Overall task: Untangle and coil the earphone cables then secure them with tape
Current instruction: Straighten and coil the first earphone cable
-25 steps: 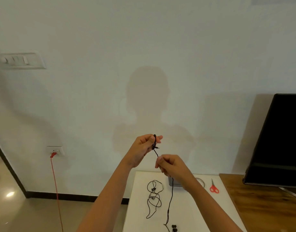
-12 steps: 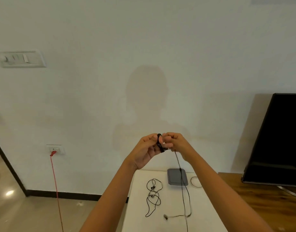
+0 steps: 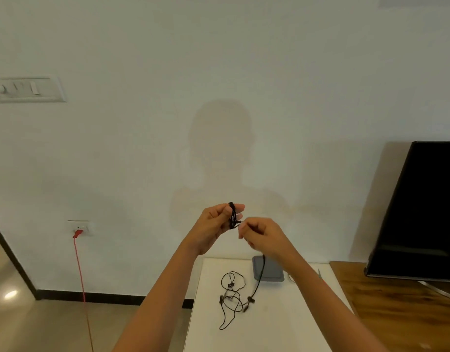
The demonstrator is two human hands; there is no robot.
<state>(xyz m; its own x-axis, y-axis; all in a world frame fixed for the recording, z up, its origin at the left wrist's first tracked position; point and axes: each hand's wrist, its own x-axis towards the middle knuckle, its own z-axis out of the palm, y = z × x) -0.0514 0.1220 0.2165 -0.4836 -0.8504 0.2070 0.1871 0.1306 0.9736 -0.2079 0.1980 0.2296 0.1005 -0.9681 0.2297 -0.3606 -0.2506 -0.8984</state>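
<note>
Earphone cable (image 3: 232, 215) was wound in a small black coil around the fingers (image 3: 236, 208) of the left hand (image 3: 215, 226), held up in the air before the wall. Those fingers were curled loosely, the coil looped over them and standing on edge, its long axis near upright. Just to the right of the coil, the right hand (image 3: 263, 235) was closed in a narrow pinch on the free run of the same cable (the exact fingertip contact was too small to tell). From that pinch the loose cable (image 3: 261, 273) hung down below the right hand, running almost straight down with a slight lean leftward, its earbud end (image 3: 249, 300) reaching the white table (image 3: 282, 323). Below the left fingers, on the table, a second earphone cable (image 3: 231, 298) lay in tangled loops, its tail trailing toward the camera. A grey flat box (image 3: 272, 273) sat beneath the right hand, at the far edge of the table.
</note>
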